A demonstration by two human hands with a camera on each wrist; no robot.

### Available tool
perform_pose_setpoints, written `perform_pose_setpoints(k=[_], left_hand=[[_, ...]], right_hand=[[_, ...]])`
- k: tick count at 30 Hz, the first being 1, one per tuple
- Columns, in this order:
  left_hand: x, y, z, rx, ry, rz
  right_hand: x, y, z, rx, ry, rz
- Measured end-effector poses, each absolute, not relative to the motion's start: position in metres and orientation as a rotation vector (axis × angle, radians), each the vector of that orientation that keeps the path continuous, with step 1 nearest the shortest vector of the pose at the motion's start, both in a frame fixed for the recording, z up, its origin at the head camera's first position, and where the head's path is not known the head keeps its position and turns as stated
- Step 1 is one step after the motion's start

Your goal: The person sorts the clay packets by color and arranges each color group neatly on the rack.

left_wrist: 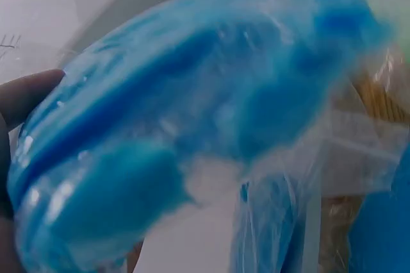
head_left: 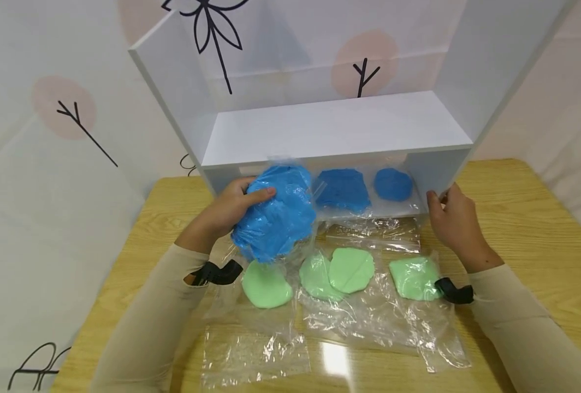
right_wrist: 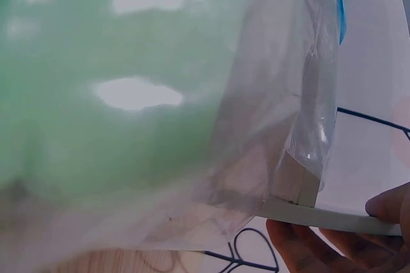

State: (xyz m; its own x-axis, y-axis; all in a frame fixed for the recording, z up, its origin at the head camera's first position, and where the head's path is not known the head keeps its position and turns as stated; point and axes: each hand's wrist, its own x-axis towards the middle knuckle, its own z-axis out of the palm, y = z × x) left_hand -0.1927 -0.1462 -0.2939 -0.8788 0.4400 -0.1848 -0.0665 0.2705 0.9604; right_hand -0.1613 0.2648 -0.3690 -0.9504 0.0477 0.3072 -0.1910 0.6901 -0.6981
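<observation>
A left hand (head_left: 225, 212) grips a rounded blue lump in clear plastic (head_left: 282, 221), extending rightward; the right hand (head_left: 455, 226), farther, pinches a white shelf panel (head_left: 487, 87).

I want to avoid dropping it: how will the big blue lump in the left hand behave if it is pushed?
The big blue lump probably yields softly: its surface looks creased and uneven. The shiny plastic around it may be slippery.

White shelf (head_left: 339, 128) stands near back edge of table (head_left: 521, 213). Big, wrinkly, bagged blue lump (head_left: 283, 213) held up by shelf's lower left corner.
</observation>
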Motion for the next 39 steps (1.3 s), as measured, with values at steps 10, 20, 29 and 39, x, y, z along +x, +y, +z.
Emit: perform_pose_setpoints(k=[10,20,29,39], left_hand=[[-0.215,-0.147,-0.303,0.216,2.527,1.523],[-0.228,-0.137,-0.309,0.268,2.845,1.375],[-0.241,-0.122,-0.315,0.186,3.003,1.243],[-0.258,-0.114,-0.332,-0.025,3.017,1.093]], right_hand=[[-0.162,0.265,-0.370,0.126,-2.576,1.110],[-0.161,0.268,-0.373,0.102,-2.598,1.111],[-0.162,0.266,-0.372,0.112,-2.574,1.119],[-0.163,0.261,-0.371,0.113,-2.568,1.122]])
